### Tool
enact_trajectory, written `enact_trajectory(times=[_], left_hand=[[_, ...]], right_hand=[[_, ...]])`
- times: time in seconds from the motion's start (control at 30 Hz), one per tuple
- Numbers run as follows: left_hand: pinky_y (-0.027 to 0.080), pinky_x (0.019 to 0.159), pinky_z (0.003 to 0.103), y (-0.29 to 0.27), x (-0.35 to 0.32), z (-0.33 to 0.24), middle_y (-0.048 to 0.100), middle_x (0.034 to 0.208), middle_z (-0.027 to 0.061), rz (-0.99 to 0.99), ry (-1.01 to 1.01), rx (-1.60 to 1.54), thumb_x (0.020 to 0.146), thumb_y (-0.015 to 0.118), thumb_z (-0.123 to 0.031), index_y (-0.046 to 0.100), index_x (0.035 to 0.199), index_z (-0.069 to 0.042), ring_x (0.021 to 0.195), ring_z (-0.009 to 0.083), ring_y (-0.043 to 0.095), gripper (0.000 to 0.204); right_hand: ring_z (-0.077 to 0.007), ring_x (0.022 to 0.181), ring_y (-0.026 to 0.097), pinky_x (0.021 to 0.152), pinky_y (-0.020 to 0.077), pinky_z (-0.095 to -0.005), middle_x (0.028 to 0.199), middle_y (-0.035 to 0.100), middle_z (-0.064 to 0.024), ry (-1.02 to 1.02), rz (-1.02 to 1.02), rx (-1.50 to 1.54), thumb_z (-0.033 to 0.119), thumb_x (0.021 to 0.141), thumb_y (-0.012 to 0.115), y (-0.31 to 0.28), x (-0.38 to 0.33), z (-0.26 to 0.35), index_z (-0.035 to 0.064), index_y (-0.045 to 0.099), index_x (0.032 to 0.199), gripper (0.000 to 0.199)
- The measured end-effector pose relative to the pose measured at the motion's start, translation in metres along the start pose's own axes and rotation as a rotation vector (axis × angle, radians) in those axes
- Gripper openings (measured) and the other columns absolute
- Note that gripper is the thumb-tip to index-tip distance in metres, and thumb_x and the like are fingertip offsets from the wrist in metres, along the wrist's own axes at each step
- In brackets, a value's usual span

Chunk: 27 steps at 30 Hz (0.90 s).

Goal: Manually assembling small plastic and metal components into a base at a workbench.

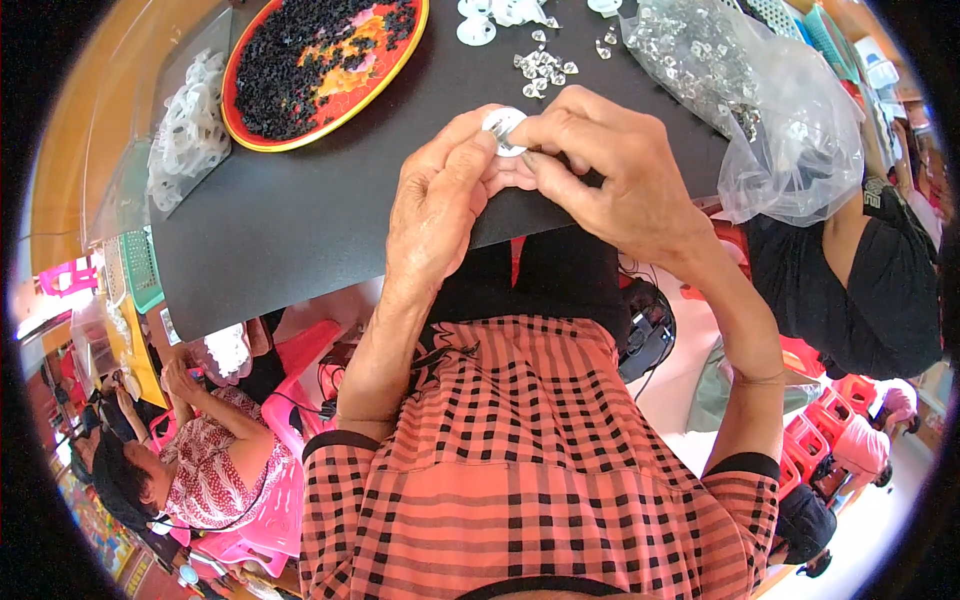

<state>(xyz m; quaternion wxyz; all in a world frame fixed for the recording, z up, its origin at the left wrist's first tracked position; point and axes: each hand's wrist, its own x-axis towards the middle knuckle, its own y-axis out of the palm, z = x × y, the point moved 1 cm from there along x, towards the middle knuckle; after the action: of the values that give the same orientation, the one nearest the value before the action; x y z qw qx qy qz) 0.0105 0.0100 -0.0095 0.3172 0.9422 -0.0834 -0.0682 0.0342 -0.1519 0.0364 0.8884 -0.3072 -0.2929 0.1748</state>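
Note:
In front of my body, over the near part of the black table, I hold a small white round disc with a shiny middle. My left hand pinches it between thumb and fingers. Fingertips of my right hand close on its right edge; whether they also hold a tiny piece is hidden. Just beyond my hands lies a loose pile of clear, gem-shaped pieces. More white discs lie behind that pile.
A red round tray with a yellow rim holds many small black pieces. Left of it sits a bag of white ring-like parts. A clear plastic bag of gem pieces lies right. People sit on both sides.

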Motion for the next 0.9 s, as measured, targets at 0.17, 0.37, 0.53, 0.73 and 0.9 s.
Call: enact_trajectory(times=[0.17, 0.37, 0.53, 0.73, 0.9], left_hand=[[0.054, 0.082, 0.030, 0.001, -0.002, -0.001, 0.061, 0.106, 0.0138, -0.034, -0.004, 0.123, 0.098, 0.042, -0.008, 0.050, 0.124, 0.009, 0.090, 0.0175, 0.063, 0.031], [0.054, 0.082, 0.029, 0.001, -0.001, 0.002, 0.062, 0.102, 0.0104, -0.005, 0.005, 0.128, 0.098, 0.043, -0.006, 0.052, 0.123, 0.007, 0.087, 0.0158, 0.064, 0.029], [0.054, 0.082, 0.028, 0.003, -0.002, 0.002, 0.062, 0.099, 0.0094, -0.026, 0.009, 0.122, 0.098, 0.045, -0.006, 0.052, 0.122, 0.006, 0.087, 0.0151, 0.064, 0.028], [0.053, 0.078, 0.026, 0.008, -0.004, 0.000, 0.064, 0.093, 0.0074, -0.005, 0.060, 0.294, 0.098, 0.044, -0.007, 0.053, 0.120, 0.006, 0.083, 0.0125, 0.064, 0.027], [0.051, 0.073, 0.024, 0.012, -0.003, 0.001, 0.065, 0.083, 0.0057, -0.034, 0.056, 0.437, 0.098, 0.044, -0.008, 0.055, 0.118, 0.006, 0.076, 0.0102, 0.062, 0.026]], right_hand=[[-0.0261, 0.062, 0.057, 0.055, 0.0449, -0.0354, 0.077, 0.055, -0.0092, -0.029, 0.037, -0.011, 0.009, 0.077, 0.068, -0.001, -0.001, -0.001, 0.0045, 0.064, 0.093, 0.017], [-0.0242, 0.070, 0.057, 0.063, 0.0437, -0.0352, 0.079, 0.055, -0.0057, -0.093, -0.001, -0.130, 0.013, 0.076, 0.069, -0.002, 0.003, -0.004, 0.0084, 0.065, 0.097, 0.022], [-0.0197, 0.072, 0.055, 0.067, 0.0417, -0.0322, 0.079, 0.053, -0.0029, -0.244, -0.021, -0.312, 0.019, 0.074, 0.071, -0.002, 0.004, -0.005, 0.0101, 0.065, 0.098, 0.027], [-0.0237, 0.071, 0.056, 0.065, 0.0423, -0.0355, 0.079, 0.053, -0.0047, -0.152, -0.011, -0.146, 0.015, 0.076, 0.066, -0.003, 0.004, -0.011, 0.0077, 0.063, 0.090, 0.016], [-0.0255, 0.070, 0.056, 0.065, 0.0429, -0.0370, 0.077, 0.051, -0.0055, -0.205, 0.147, -0.249, 0.014, 0.079, 0.062, -0.017, 0.013, -0.014, 0.0060, 0.058, 0.080, 0.009]])
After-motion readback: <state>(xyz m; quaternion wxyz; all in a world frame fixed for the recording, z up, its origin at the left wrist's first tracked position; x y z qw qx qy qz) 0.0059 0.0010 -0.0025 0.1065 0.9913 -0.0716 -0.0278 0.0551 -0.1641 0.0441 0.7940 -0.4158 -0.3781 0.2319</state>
